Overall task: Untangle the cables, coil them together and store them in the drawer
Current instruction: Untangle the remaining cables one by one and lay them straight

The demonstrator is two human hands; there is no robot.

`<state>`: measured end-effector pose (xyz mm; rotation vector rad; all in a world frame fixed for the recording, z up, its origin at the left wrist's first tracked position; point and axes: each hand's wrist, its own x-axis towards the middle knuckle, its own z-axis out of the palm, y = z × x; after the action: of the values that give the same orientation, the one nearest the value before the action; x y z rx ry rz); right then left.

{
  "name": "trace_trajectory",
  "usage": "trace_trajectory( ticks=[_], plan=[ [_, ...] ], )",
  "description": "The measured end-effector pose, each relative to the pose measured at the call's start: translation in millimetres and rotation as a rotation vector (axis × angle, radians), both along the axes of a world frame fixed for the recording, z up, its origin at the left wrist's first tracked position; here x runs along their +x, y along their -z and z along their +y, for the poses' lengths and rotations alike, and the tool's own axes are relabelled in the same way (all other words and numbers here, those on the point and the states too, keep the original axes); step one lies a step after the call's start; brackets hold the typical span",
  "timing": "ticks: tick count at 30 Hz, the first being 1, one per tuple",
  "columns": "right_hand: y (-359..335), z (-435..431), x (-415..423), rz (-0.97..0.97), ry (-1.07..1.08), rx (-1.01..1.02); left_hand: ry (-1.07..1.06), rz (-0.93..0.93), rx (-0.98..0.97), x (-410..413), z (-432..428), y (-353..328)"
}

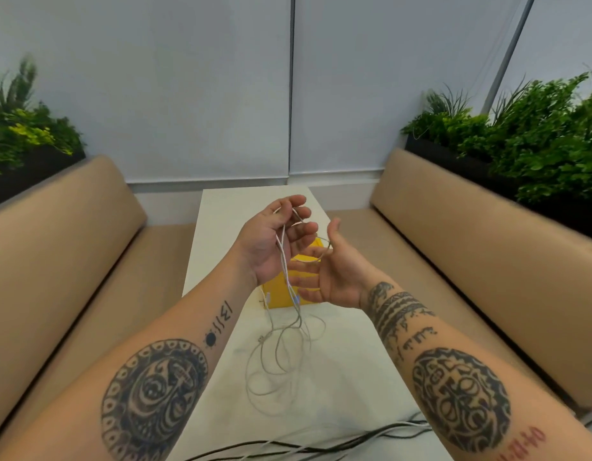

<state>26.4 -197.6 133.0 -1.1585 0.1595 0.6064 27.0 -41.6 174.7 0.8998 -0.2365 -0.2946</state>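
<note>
Thin white cables (pixel 281 354) hang in loose loops over the white table (pixel 338 354). My left hand (pixel 274 241) is raised palm up and holds the cables' upper part across its curled fingers. One strand arcs over to my right hand (pixel 331 274), which is held flat, palm toward the left hand, with the strand passing behind its thumb. Beneath both hands sits a yellow drawer box (pixel 278 294), mostly hidden by them. Two small connectors dangle just in front of the box.
Dark and white cables (pixel 371 440) run across the table's near edge. Tan cushioned benches (pixel 72 261) flank the narrow table on both sides. Planters with green plants (pixel 520 138) stand behind the benches. A grey wall closes the far end.
</note>
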Motion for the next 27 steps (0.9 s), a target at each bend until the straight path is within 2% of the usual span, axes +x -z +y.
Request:
trace_trajectory(
  ticks=[3, 6, 10, 16, 21, 24, 27],
  plan=[
    [-2, 14, -4, 0.146, 0.036, 0.11, 0.073, 0.036, -0.017, -4, 1, 8],
    [-10, 22, -8, 0.204, 0.154, 0.198, 0.164, 0.028, 0.011, -9, 0, 17],
    [-16, 28, -4, 0.152, 0.189, 0.125, 0.23, 0.007, 0.043, -11, 4, 25],
    [-6, 27, 28, 0.156, 0.468, -0.113, 0.268, 0.001, 0.201, -7, 28, 47],
    [0, 18, 45, -0.013, 0.486, -0.266, 0.136, 0.167, 0.282, 2, 46, 72],
    [-7, 17, 49, -0.109, 0.455, -0.222, -0.022, 0.318, 0.313, 13, 42, 87],
    [-18, 19, 48, -0.184, 0.382, -0.157, -0.072, 0.332, 0.425, 17, 27, 95]
  ],
)
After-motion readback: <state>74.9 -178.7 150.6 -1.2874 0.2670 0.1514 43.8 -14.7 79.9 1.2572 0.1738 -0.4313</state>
